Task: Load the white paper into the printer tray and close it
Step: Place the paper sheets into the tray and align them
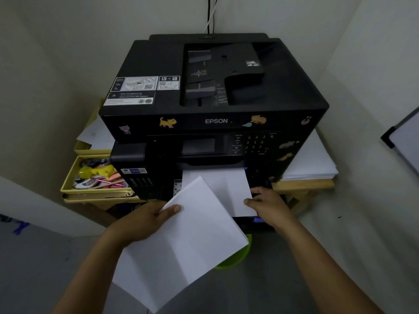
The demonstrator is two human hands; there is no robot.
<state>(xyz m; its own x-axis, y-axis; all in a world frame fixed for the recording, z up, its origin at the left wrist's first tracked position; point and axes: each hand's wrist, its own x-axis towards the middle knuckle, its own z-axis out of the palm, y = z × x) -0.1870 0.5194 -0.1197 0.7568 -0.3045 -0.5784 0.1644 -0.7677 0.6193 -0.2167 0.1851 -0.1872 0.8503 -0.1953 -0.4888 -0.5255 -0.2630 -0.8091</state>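
Left hand [145, 219] gripped a stack of white paper [181, 248], thumb on top, held tilted just before the black printer [213, 105]. Right hand [268, 206] rested on the pulled-out tray [246, 220], thumb pressing the sheets [229, 189] in it; whether its fingers curled round the tray edge, could not tell.

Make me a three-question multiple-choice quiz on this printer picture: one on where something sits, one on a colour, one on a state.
1. Where is the yellow tray of stationery?
A. left of the printer
B. on top of it
C. on the floor

2. What colour is the printer?
A. white
B. black
C. grey

3. What is the left hand doing?
A. hanging idle
B. pressing a button
C. holding a stack of white paper

Answers: 1 A, the yellow tray sits beside the printer on its left. 2 B, its body is black. 3 C, the left hand grips the paper stack, thumb on top.
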